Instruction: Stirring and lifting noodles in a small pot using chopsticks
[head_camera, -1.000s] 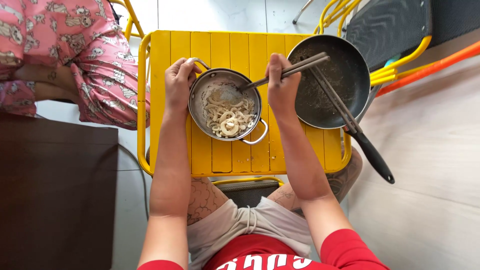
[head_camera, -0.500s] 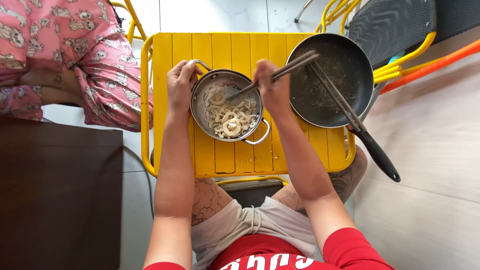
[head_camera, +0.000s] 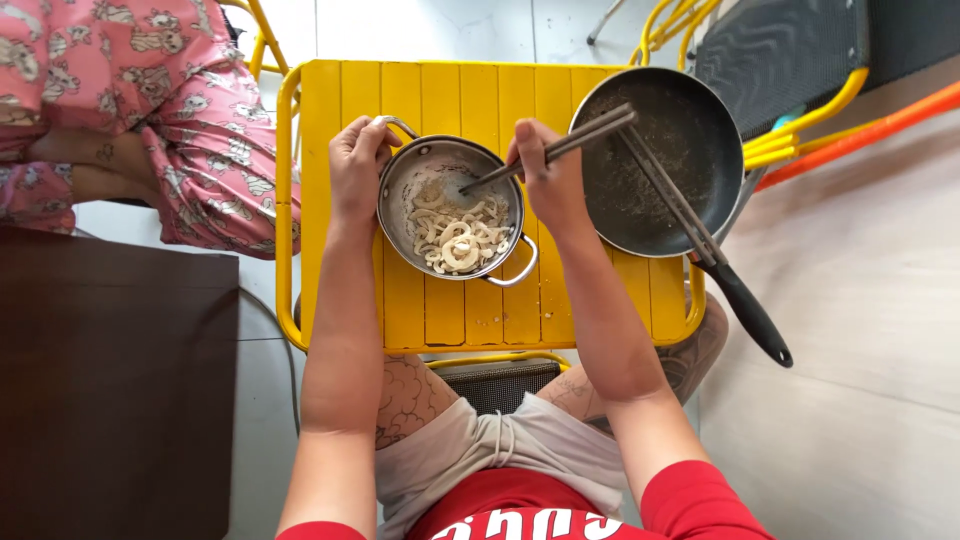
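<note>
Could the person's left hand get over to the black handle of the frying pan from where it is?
Probably not easily. The left hand grips a handle of the small pot, while the frying pan handle sticks out past the yellow table on the far side, beyond the right hand holding chopsticks.

Chopsticks (head_camera: 548, 152) now deeper among pale rings (head_camera: 455, 232)

Overhead view of a yellow slatted metal table (head_camera: 480, 95) on a pale tiled floor (head_camera: 860, 330). A dark brown wooden surface (head_camera: 110, 390) fills the lower left. Yellow-framed chairs with dark woven seats (head_camera: 780, 60) stand at upper right. Even daylight illuminates the scene.
</note>
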